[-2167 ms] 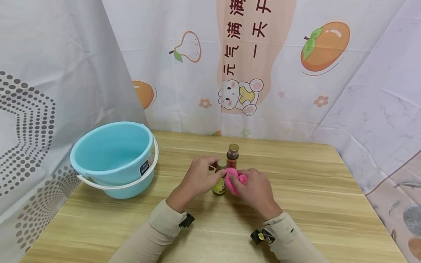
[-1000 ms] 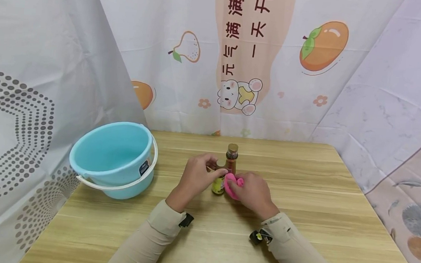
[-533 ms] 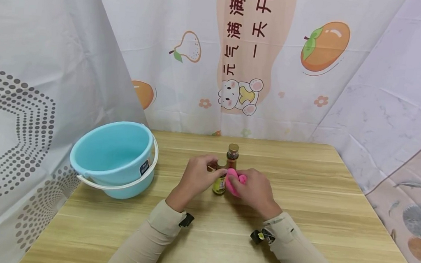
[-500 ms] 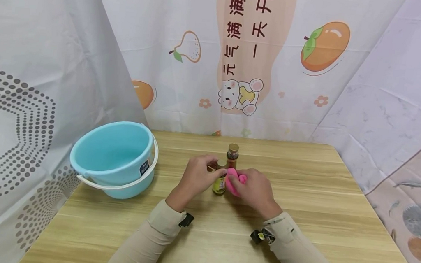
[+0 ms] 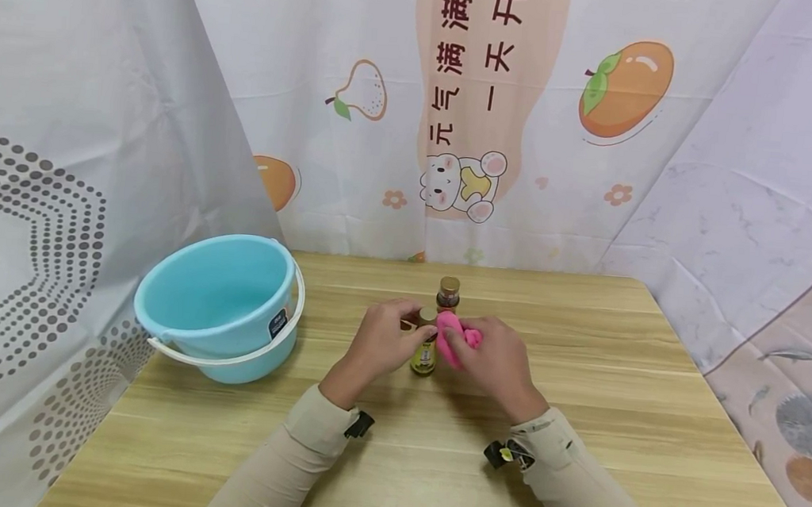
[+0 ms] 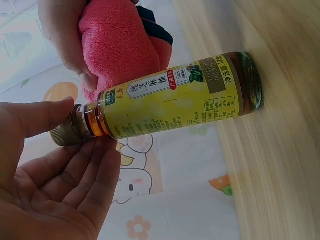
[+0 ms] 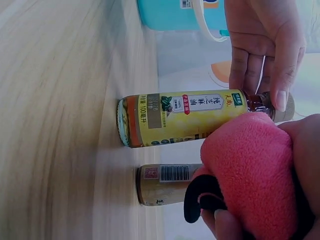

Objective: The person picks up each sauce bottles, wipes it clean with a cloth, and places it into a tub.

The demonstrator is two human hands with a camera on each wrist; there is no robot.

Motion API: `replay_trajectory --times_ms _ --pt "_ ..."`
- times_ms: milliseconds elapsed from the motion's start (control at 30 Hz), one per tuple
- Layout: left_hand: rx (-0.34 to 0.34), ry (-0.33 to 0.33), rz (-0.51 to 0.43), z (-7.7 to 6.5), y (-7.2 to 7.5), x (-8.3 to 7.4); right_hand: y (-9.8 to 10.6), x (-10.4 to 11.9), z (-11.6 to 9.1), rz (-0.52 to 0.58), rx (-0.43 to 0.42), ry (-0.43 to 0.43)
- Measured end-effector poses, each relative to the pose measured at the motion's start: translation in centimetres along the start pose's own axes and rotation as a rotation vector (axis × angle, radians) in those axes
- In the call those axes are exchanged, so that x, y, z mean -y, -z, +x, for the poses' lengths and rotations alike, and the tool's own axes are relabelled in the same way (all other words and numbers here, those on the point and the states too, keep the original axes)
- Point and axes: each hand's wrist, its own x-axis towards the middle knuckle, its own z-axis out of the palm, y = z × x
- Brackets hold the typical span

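A small sesame oil bottle (image 5: 423, 360) with a yellow label stands on the wooden table. My left hand (image 5: 379, 344) pinches it at the neck and cap between thumb and fingers; the left wrist view shows the thumb (image 6: 50, 117) by the gold cap (image 6: 67, 127). My right hand (image 5: 501, 363) grips a bunched pink cloth (image 7: 250, 170) with a dark edge, right at the label's upper part. Just behind, a second bottle (image 5: 449, 295) with a gold cap stands upright, its lower part hidden by the cloth and hand in the head view.
To the left on the table (image 5: 621, 430) stands a light blue bucket (image 5: 243, 360) with its white handle (image 5: 247, 359) hanging down in front. A printed curtain (image 5: 353, 201) hangs behind the table's far edge, and more sheets hang on both sides.
My right hand and the pink cloth dipped lower along the bottle about a second ago and have since moved up towards its neck. The left hand and both bottles have barely moved.
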Motion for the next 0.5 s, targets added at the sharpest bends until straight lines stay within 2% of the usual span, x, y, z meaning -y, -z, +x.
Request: replay_trajectory --times_ms 167,500 --pt "0.014 0.001 -0.006 0.0 0.0 0.0 -0.1 -0.1 0.0 -0.012 0.014 -0.008" --pt "-0.001 -0.041 -0.011 0.1 -0.1 0.3 -1.1 -0.6 -0.1 -0.059 0.083 -0.029"
